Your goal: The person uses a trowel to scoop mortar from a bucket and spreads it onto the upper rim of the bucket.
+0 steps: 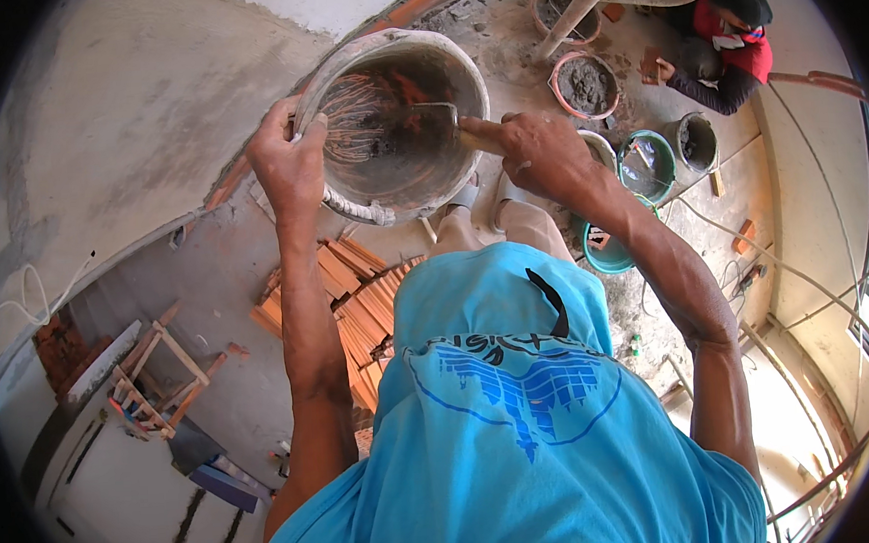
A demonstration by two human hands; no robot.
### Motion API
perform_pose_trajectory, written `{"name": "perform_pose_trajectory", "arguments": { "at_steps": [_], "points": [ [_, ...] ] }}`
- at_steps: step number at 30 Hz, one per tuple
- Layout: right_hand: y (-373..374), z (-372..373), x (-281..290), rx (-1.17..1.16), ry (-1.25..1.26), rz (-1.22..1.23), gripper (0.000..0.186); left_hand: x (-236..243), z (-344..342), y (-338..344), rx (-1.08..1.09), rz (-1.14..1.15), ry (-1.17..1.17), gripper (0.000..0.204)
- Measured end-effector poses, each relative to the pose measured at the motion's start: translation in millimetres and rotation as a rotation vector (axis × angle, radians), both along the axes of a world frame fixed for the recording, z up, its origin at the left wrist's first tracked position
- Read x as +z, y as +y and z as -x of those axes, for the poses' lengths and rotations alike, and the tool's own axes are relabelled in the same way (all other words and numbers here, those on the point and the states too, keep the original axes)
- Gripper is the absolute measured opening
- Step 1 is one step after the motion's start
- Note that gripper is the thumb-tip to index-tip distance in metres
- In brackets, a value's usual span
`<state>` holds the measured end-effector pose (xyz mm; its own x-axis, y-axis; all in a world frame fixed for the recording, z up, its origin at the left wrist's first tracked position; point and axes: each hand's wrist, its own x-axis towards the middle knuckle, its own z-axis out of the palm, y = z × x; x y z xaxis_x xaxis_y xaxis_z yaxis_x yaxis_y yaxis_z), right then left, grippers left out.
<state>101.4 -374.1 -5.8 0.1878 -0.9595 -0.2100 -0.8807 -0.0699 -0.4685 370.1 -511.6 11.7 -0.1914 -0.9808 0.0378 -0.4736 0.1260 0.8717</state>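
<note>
A mortar-stained bucket (437,178) is tipped toward me, its inner wall streaked with grey residue. My left hand (289,166) is closed on the left side of its rim, thumb over the edge. In my right hand (546,157) is a trowel (479,136), gripped by its pale handle. The trowel's bent metal shank reaches into the bucket; its blade is hard to make out against the dark inside. A little wet mortar appears to lie near the middle of the bucket.
Stacked orange tiles (363,310) lie on the floor at left, beyond them a wooden stool (165,374). At right stand a mortar tub (584,87), green buckets (647,165) and a grey bucket (696,142). A crouching person (742,54) holds a brick. Poles (583,10) cross above.
</note>
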Motion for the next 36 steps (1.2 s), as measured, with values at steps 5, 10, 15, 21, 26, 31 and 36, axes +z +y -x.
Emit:
{"name": "perform_pose_trajectory", "arguments": {
  "at_steps": [5,10,15,21,26,31,36],
  "points": [
    [-2.1,-6.8,1.1,0.049,0.123,0.055,0.064,3.8,9.2,0.2,0.003,0.013,0.045,0.022],
    [11.9,-5.1,-9.2,0.134,0.177,0.083,0.064,9.1,10.1,-5.1,0.048,0.069,0.022,0.021],
    [18.7,-4.6,-2.9,0.212,0.255,0.060,0.066,7.7,4.3,-7.1,0.017,0.046,0.007,0.022],
    [4.3,1.0,9.5,0.056,0.086,0.156,0.068,11.8,5.9,-9.8,-0.005,0.019,0.056,0.021],
    [15.8,-10.3,-8.3,0.168,0.147,0.052,0.065,17.6,11.9,-12.3,0.021,0.011,0.025,0.030],
    [12.3,2.5,-1.7,0.185,0.140,0.168,0.058,11.9,4.9,-15.6,0.007,0.043,0.009,0.025],
    [-1.8,-6.9,12.5,0.070,0.138,0.168,0.059,14.1,9.2,-20.3,-0.012,0.019,0.119,0.023]
  ]
}}
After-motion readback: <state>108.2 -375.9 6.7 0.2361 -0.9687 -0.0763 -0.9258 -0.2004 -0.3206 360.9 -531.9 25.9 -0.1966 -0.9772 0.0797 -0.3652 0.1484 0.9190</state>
